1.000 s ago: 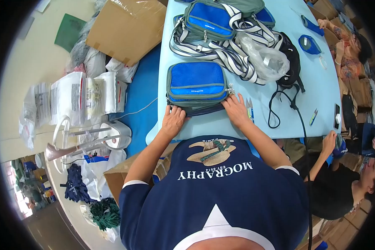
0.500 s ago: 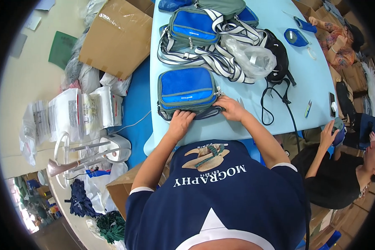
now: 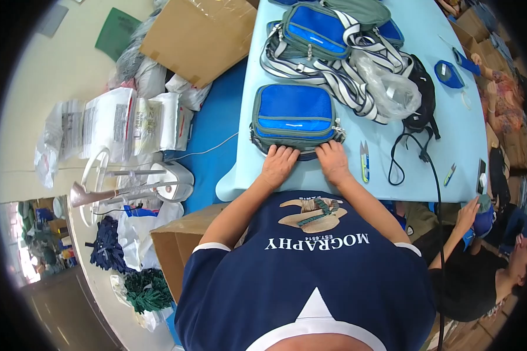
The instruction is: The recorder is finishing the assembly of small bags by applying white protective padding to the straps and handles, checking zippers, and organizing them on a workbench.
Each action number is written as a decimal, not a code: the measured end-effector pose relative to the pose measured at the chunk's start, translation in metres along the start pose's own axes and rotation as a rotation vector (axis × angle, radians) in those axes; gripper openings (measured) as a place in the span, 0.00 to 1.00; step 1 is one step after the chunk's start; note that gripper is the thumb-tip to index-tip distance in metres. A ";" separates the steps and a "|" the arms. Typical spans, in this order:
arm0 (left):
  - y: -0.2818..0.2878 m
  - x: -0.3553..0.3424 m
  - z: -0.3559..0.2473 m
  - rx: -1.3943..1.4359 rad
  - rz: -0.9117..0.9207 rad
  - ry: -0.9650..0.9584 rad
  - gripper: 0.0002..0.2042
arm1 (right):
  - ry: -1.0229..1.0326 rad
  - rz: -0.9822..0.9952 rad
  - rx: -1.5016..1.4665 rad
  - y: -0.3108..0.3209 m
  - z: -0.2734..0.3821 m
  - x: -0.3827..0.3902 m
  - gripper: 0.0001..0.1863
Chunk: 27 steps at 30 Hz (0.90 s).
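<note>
Carton [image 3: 196, 44] left of pale-blue table [image 3: 462, 134]
Left hand [image 3: 279, 167] and right hand [image 3: 334, 162] touch blue bag [image 3: 294, 108]; cannot tell if pinching.

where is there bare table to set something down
Widest: between the black bag, rounded blue piece and right snips. Smaller: between the left snips and black cord. Narrow: between the front blue bag and table's left edge. Crowded: upper middle, with other bags, striped straps, clear plastic.
</note>
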<state>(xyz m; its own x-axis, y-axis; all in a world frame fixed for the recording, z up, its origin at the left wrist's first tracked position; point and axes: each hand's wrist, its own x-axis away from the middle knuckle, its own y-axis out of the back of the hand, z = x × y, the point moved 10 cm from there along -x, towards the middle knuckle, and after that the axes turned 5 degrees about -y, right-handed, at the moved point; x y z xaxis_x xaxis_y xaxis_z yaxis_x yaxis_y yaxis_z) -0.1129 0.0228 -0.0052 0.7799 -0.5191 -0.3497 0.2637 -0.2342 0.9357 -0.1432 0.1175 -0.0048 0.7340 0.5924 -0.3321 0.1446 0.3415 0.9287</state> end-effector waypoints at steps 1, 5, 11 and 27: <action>0.002 0.005 0.005 -0.013 -0.038 0.035 0.13 | 0.020 -0.048 -0.022 0.008 0.000 0.001 0.11; -0.002 0.018 0.022 0.042 0.024 0.030 0.13 | 0.076 -0.045 -0.078 -0.003 -0.006 0.003 0.12; 0.029 0.019 0.021 0.135 -0.078 -0.038 0.12 | 0.107 -0.053 -0.136 0.019 0.011 0.004 0.11; 0.216 -0.107 0.085 0.626 0.076 0.195 0.21 | -0.160 0.485 -0.962 0.174 -0.003 -0.134 0.12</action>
<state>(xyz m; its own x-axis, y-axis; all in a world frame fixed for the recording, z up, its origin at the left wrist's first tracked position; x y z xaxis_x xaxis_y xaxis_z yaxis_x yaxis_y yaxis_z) -0.1883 -0.0422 0.2301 0.8875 -0.4083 -0.2138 -0.1304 -0.6674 0.7332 -0.2188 0.0996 0.2006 0.6609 0.7400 0.1249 -0.7125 0.5664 0.4142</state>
